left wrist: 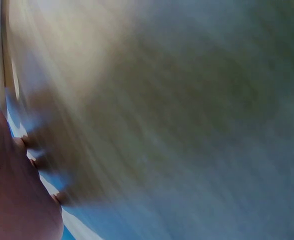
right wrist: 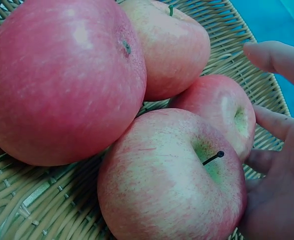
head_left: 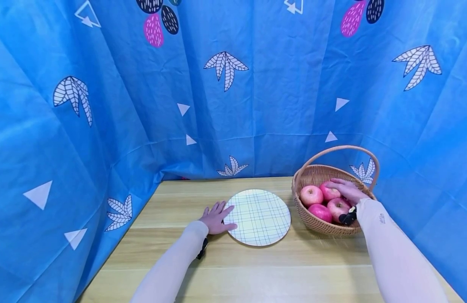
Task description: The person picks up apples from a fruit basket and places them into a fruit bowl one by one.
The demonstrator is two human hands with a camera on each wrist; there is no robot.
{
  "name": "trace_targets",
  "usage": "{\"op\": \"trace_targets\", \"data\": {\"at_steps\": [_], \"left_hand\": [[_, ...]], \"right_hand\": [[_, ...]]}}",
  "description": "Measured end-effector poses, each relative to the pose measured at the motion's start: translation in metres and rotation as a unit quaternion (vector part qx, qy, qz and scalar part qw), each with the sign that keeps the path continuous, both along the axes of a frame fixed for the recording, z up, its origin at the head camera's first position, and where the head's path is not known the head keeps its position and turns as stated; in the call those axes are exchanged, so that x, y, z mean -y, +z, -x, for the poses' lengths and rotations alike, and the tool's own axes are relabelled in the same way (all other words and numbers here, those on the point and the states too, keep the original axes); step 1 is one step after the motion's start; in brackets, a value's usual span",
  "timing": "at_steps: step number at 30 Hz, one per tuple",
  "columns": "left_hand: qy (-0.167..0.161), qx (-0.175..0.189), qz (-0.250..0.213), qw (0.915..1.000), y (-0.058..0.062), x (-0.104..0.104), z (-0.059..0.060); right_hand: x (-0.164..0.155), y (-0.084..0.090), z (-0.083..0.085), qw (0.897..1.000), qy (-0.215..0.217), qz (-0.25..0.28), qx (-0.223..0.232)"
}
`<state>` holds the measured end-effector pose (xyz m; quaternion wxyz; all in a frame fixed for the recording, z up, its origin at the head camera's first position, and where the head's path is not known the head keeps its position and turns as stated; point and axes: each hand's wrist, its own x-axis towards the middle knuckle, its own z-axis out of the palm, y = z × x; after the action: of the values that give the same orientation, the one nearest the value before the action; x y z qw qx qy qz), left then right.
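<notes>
A round plate (head_left: 257, 216) with a pale checked pattern lies on the table. My left hand (head_left: 214, 219) is at its left edge, fingers spread, thumb and index finger over the rim. In the left wrist view, part of the left hand (left wrist: 17, 185) shows beside the blurred tabletop. On the right, several red-pink apples sit in a wicker basket (head_left: 324, 229). My right hand (head_left: 348, 190) reaches inside, at the rear apple (head_left: 329, 192). The right wrist view has its fingers at the side of that apple (right wrist: 222, 107), thumb held apart from it. A larger stemmed apple (right wrist: 162, 175) lies nearer.
The basket's tall arched handle (head_left: 341, 147) rises above the right hand. A blue patterned curtain (head_left: 275, 105) hangs behind the wooden table (head_left: 256, 271) and along both sides. The basket stands close to the curtain on the right.
</notes>
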<state>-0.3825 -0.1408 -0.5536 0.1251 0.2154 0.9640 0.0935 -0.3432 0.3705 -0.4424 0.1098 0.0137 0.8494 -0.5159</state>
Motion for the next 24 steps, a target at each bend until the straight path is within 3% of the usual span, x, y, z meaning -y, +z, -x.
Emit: {"op": "trace_targets", "data": {"at_steps": [9, 15, 24], "left_hand": [[-0.003, -0.001, -0.001, 1.0000, 0.012, -0.003, -0.009], [-0.008, 0.003, -0.002, 1.0000, 0.010, -0.001, -0.007], [-0.006, 0.002, -0.005, 1.0000, -0.003, 0.003, 0.004]], "right_hand": [[-0.005, 0.001, -0.008, 1.000, 0.030, -0.007, -0.002], [-0.009, 0.001, -0.007, 0.995, 0.051, -0.066, -0.059], [-0.003, 0.002, -0.007, 0.999, 0.023, -0.036, 0.027]]}}
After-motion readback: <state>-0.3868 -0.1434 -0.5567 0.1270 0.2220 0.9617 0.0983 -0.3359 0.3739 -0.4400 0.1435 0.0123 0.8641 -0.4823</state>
